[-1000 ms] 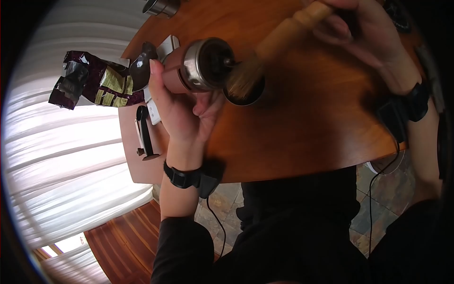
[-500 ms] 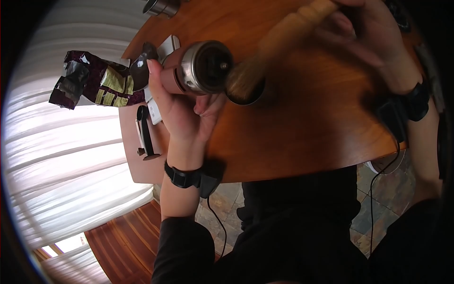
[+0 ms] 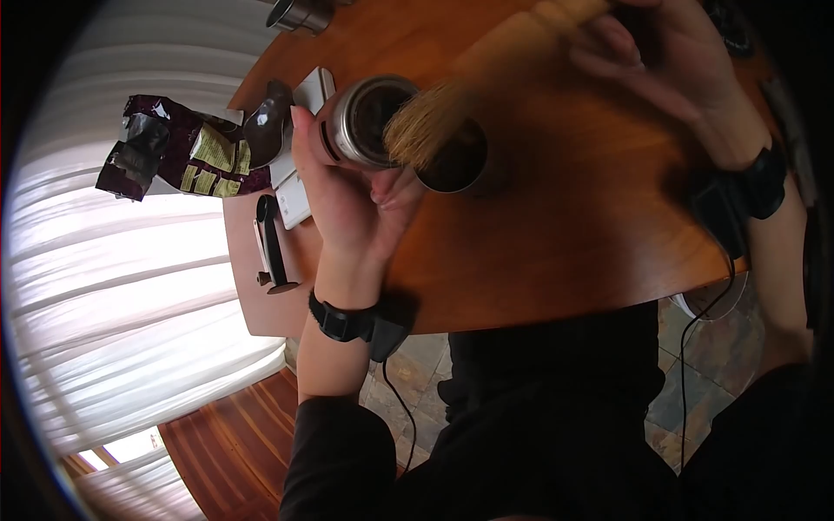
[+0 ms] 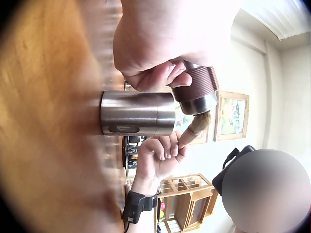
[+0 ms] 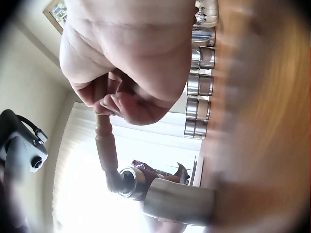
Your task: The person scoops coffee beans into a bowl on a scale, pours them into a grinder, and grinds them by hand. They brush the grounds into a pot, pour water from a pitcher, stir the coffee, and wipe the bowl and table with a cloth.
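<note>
My left hand (image 3: 352, 208) grips the brown ribbed body of a hand coffee grinder (image 4: 197, 85), tilted, its round metal mouth facing up toward the head camera. My right hand (image 3: 669, 74) holds a brush (image 3: 495, 65) by its pale wooden handle. The brush's tan bristles overlap the grinder's rim in the head view, and in the left wrist view they meet the mouth. Just beside and below the grinder stands a steel cup (image 4: 138, 111) with a slot in its side, upright on the table, its dark inside partly hidden by the bristles.
To the left lie a maroon foil bag (image 3: 178, 152) with yellow labels, a dark scoop (image 3: 269, 122), a white scale (image 3: 295, 200) and a crank handle (image 3: 274, 243). A metal canister (image 3: 300, 13) stands at the far edge. Several metal-lidded jars (image 5: 199, 85) line up behind.
The grinder has tipped so its mouth faces up more. The brush has swung left, its bristles now over the rim. Both hands keep their holds.
</note>
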Available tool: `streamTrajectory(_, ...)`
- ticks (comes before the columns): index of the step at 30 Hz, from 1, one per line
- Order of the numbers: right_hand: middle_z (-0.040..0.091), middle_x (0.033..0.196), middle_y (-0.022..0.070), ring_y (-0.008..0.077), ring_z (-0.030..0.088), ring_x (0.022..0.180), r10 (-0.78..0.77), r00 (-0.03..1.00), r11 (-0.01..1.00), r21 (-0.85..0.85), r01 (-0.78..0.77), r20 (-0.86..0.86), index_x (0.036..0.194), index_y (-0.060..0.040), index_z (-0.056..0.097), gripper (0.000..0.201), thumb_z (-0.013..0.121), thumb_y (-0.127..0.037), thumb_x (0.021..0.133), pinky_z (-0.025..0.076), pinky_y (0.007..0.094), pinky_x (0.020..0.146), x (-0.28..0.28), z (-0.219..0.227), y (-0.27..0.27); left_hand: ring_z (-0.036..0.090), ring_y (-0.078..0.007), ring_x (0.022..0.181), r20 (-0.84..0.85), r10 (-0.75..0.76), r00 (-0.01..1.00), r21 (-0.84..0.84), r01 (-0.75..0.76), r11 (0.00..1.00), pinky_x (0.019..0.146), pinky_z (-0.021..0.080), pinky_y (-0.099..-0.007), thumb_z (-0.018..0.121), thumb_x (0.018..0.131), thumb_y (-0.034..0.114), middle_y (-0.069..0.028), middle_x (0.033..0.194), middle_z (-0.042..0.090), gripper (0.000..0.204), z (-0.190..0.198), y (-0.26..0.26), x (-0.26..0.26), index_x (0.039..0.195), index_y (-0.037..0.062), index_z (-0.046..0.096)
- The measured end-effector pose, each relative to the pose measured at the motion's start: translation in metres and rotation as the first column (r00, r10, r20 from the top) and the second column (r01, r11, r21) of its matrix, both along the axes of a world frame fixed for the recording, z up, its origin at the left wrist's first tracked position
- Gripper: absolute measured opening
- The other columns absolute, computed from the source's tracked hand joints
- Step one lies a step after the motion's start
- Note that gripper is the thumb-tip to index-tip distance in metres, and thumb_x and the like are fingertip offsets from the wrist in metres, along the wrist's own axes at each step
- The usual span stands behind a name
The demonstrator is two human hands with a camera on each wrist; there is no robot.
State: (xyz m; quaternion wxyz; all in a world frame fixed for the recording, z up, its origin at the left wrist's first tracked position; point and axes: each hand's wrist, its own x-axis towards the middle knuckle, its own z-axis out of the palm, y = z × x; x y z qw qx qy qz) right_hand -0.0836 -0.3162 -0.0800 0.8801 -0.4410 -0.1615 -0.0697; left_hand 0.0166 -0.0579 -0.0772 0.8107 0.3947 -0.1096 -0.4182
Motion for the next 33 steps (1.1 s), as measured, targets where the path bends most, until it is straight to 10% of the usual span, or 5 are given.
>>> streamTrajectory(7,0.05,0.055,0.0053,0.0117,0.042,0.046,0.018,0.993,0.997,-0.074,-0.027,-0.12,0.08,-0.0064,0.049,0.013,0.05,-0.014,0.091,0.031,0.0253,0.043,-0.003,0.0,-0.008,0.031,-0.0063,0.042,0.038,-0.235,0.971,-0.102,0.238,0.966,0.039,0.024,-0.0186,0.032,0.095,0.067,-0.0013,0.064,0.049,0.068,-0.011,0.006,0.011,0.111,0.0047,0.054)
streamTrajectory(12,0.048,0.054,0.0051,0.0129,0.04,0.047,0.057,0.995,0.998,0.008,-0.057,0.081,0.084,-0.0058,0.054,0.015,0.048,-0.018,0.092,0.031,0.0246,0.043,0.005,-0.005,-0.011,0.03,-0.0064,0.04,0.019,0.053,0.998,0.1,-0.054,0.994,0.038,0.023,-0.0187,0.033,0.094,0.067,-0.0007,0.059,0.045,0.068,0.002,-0.003,-0.003,0.106,0.0034,0.054)
streamTrajectory(27,0.052,0.059,0.0072,0.013,0.043,0.049,0.011,0.995,0.98,-0.199,0.008,0.094,0.088,-0.0056,0.053,0.007,0.053,-0.013,0.089,0.032,0.0279,0.046,-0.002,0.0,-0.009,0.029,-0.006,0.04,0.176,0.096,0.98,0.097,-0.114,0.989,0.037,0.022,-0.0186,0.037,0.095,0.063,0.0014,0.057,0.046,0.072,0.004,0.0,-0.003,0.103,-0.0048,0.058)
streamTrajectory(33,0.053,0.06,0.0065,0.0119,0.043,0.046,0.108,0.975,0.99,0.065,-0.122,0.195,0.087,-0.0059,0.054,0.006,0.055,-0.012,0.088,0.032,0.0271,0.045,0.007,-0.006,-0.008,0.03,-0.0057,0.041,0.176,0.108,0.978,0.102,-0.127,0.987,0.037,0.022,-0.0193,0.038,0.095,0.062,0.0014,0.06,0.048,0.067,0.003,0.0,-0.003,0.1,-0.002,0.059)
